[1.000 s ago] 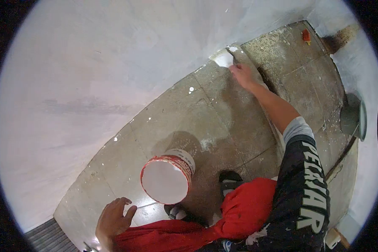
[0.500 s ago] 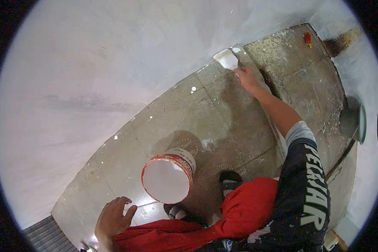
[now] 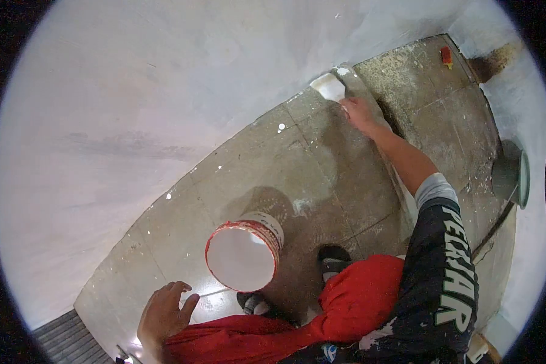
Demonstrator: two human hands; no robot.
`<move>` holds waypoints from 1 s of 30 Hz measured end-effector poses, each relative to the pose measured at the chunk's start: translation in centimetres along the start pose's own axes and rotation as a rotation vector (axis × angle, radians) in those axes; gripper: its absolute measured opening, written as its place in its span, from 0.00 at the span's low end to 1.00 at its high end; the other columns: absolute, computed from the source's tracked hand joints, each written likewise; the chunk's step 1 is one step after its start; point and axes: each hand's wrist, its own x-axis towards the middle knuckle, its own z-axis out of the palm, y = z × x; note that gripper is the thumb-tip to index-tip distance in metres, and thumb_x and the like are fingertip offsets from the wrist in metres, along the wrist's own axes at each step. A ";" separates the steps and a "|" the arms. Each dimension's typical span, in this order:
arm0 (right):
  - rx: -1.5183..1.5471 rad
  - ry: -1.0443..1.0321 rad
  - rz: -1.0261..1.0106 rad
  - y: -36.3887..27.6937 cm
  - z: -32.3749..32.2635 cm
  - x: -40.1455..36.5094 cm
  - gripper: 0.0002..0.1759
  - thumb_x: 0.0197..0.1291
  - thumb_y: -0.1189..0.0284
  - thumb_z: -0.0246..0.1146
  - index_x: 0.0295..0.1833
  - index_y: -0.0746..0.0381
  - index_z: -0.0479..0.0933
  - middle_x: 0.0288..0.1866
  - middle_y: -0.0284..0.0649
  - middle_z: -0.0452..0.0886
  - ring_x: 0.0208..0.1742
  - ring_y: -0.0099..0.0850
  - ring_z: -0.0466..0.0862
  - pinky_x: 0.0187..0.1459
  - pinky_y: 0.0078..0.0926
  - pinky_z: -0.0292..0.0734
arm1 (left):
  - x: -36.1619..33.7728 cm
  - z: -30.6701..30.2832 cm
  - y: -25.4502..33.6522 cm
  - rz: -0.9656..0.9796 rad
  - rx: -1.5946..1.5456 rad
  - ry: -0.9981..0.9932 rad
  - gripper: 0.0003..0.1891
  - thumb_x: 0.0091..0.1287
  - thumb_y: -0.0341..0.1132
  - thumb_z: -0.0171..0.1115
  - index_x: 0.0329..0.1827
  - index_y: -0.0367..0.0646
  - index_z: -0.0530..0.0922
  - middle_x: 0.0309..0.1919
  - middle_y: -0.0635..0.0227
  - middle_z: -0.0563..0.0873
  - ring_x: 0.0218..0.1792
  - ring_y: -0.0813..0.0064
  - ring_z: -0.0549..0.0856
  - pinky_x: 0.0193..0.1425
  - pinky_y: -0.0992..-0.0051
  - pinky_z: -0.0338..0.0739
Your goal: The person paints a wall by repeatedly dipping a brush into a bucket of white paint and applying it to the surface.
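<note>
While the person crouches at the foot of a white wall [image 3: 133,121], the bare tiled floor [image 3: 255,170] runs as a diagonal band from lower left to upper right.

- Far left, low: a ridged grey strip [image 3: 60,337] borders the floor's lower corner.
- Left hand [image 3: 164,315]: fingers spread apart, gripping nothing, low over the floor just beside the bucket [image 3: 241,258]. Contact with the tiles cannot be told.
- Bucket: red-rimmed and full of white paint, standing upright on the floor. Open tile lies between it and the wall's edge, and a dark shoe [image 3: 333,261] and red trouser leg [image 3: 358,297] are close on its right.
- Wall-floor edge: white spatter dots along it.
- Broad tool [image 3: 329,87]: white-coated head, brush or scraper cannot be told. It is set at the seam where wall meets floor, well apart from the bucket.
- Right hand [image 3: 359,113]: arm stretched out, fingers clamped on the tool's handle.
- Right side: rough, dirty floor; a small orange thing [image 3: 447,56] near the far corner; a round grey object [image 3: 511,176] against the right wall.

Change from half a second ago: the tool's head sits nearer the wall's foot and is turned a little. The bucket and left hand are much where they were.
</note>
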 end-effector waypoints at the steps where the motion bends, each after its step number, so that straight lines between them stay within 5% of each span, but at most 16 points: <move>1: -0.156 -0.008 0.007 -0.1 0.0 -0.2 0.18 0.62 0.58 0.62 0.29 0.62 0.78 0.21 0.34 0.76 0.20 0.27 0.74 0.23 0.29 0.67 | 0.0 0.0 -0.1 0.020 0.000 -0.001 0.17 0.71 0.45 0.59 0.54 0.41 0.79 0.52 0.55 0.85 0.57 0.54 0.83 0.63 0.60 0.75; 2: -0.311 -0.016 0.013 -0.3 0.0 -0.3 0.15 0.63 0.59 0.63 0.31 0.60 0.77 0.21 0.30 0.73 0.17 0.21 0.70 0.19 0.23 0.63 | 0.1 0.1 0.0 0.022 0.001 0.000 0.17 0.71 0.45 0.59 0.54 0.41 0.79 0.52 0.55 0.85 0.57 0.54 0.83 0.63 0.60 0.75; 6: -0.306 -0.043 0.158 -1.8 0.7 0.5 0.15 0.64 0.59 0.62 0.32 0.60 0.77 0.21 0.30 0.73 0.17 0.22 0.69 0.19 0.23 0.63 | 0.0 -0.1 0.3 -0.011 0.000 -0.012 0.17 0.71 0.45 0.60 0.54 0.41 0.79 0.52 0.56 0.85 0.57 0.55 0.82 0.64 0.61 0.75; 8: -0.211 0.033 0.017 -2.8 1.0 0.3 0.19 0.59 0.57 0.62 0.28 0.64 0.79 0.18 0.36 0.76 0.18 0.30 0.76 0.24 0.34 0.71 | 0.0 -0.1 0.3 -0.025 -0.004 -0.021 0.17 0.71 0.45 0.60 0.54 0.41 0.79 0.53 0.56 0.85 0.58 0.55 0.82 0.64 0.61 0.75; 11: -0.228 0.033 -0.057 -0.8 -0.1 0.8 0.19 0.59 0.58 0.62 0.28 0.65 0.79 0.19 0.37 0.77 0.18 0.30 0.76 0.25 0.35 0.71 | -0.2 0.0 0.1 -0.031 -0.013 -0.009 0.17 0.71 0.45 0.60 0.53 0.41 0.80 0.53 0.56 0.85 0.58 0.56 0.82 0.64 0.61 0.75; 18: -0.404 -0.003 0.151 -3.3 0.0 0.1 0.20 0.60 0.58 0.61 0.31 0.66 0.79 0.21 0.38 0.78 0.23 0.32 0.77 0.29 0.39 0.71 | -0.2 -0.2 0.4 -0.019 -0.014 0.008 0.18 0.71 0.45 0.60 0.54 0.41 0.79 0.53 0.56 0.85 0.58 0.56 0.82 0.65 0.61 0.74; 21: -0.427 0.047 -0.056 -3.1 0.5 0.2 0.21 0.62 0.57 0.60 0.31 0.67 0.79 0.22 0.39 0.78 0.24 0.34 0.77 0.31 0.40 0.72 | -0.3 0.1 0.0 -0.005 -0.031 0.021 0.18 0.70 0.46 0.60 0.53 0.40 0.80 0.51 0.55 0.85 0.56 0.54 0.82 0.64 0.61 0.74; 24: -0.325 0.056 -0.070 -1.6 0.2 -0.4 0.20 0.62 0.58 0.60 0.31 0.65 0.79 0.22 0.37 0.78 0.23 0.32 0.76 0.29 0.39 0.71 | -0.4 -0.1 0.0 -0.012 -0.054 0.033 0.19 0.70 0.46 0.60 0.53 0.39 0.80 0.49 0.54 0.85 0.54 0.53 0.82 0.62 0.61 0.73; 26: -0.229 0.032 -0.018 -0.8 0.2 -0.8 0.18 0.63 0.57 0.61 0.28 0.60 0.76 0.19 0.31 0.72 0.16 0.22 0.70 0.17 0.26 0.61 | -0.5 0.0 0.0 -0.023 -0.053 0.022 0.19 0.70 0.46 0.60 0.53 0.39 0.80 0.49 0.53 0.85 0.54 0.53 0.82 0.62 0.61 0.73; 30: -0.303 -0.018 0.107 -2.8 1.1 -0.9 0.16 0.63 0.59 0.62 0.29 0.60 0.76 0.19 0.30 0.72 0.15 0.21 0.68 0.17 0.25 0.60 | -0.4 0.2 -0.3 0.014 -0.057 0.050 0.19 0.70 0.45 0.60 0.53 0.38 0.80 0.49 0.53 0.85 0.53 0.52 0.82 0.62 0.61 0.73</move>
